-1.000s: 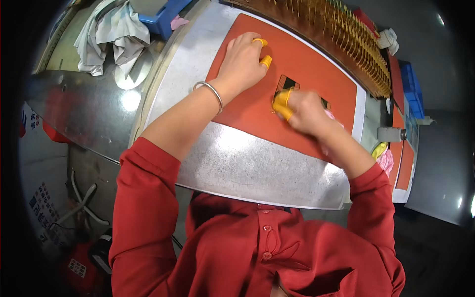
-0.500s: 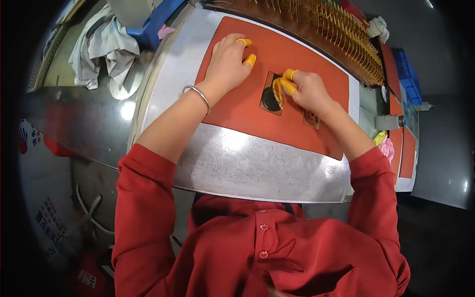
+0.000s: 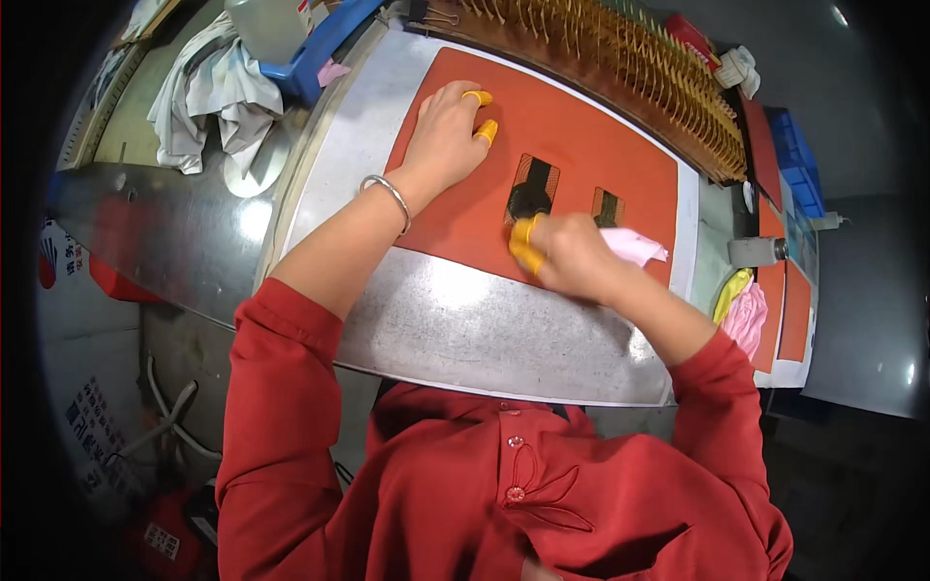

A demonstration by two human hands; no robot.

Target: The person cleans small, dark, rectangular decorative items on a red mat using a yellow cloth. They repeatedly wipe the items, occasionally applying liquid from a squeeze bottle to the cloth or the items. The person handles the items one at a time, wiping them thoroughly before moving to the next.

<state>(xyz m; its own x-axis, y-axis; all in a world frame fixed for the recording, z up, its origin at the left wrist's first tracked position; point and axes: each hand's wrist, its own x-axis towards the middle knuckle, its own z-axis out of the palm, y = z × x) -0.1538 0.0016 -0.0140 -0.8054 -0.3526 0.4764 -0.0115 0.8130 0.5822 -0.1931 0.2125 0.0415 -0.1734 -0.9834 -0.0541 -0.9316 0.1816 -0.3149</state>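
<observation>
My left hand (image 3: 446, 134) rests open on the upper left of the orange-red mat (image 3: 591, 107), its thumb and index finger apart and tipped with yellow finger cots. Below the middle of the mat, my right hand (image 3: 576, 254) is closed, its yellow-cotted thumb and finger at the lower end of a flat dark piece (image 3: 531, 184) with a fine copper-toned pattern. A pink cloth (image 3: 635, 245) sticks out from behind this hand and appears held in it. A smaller similar dark piece (image 3: 608, 206) lies to the right.
A rack with rows of golden curved strips (image 3: 620, 63) runs along the back. At the left lie a crumpled white cloth (image 3: 218, 97) and a blue bin (image 3: 310, 63). A grey bottle (image 3: 758, 252) and more pink cloth (image 3: 744, 318) are on the right.
My right hand has moved down and toward me; the gold-edged strip it pinched is no longer visible. Pink cloth now shows beside it. My left hand stays in place on the mat.
</observation>
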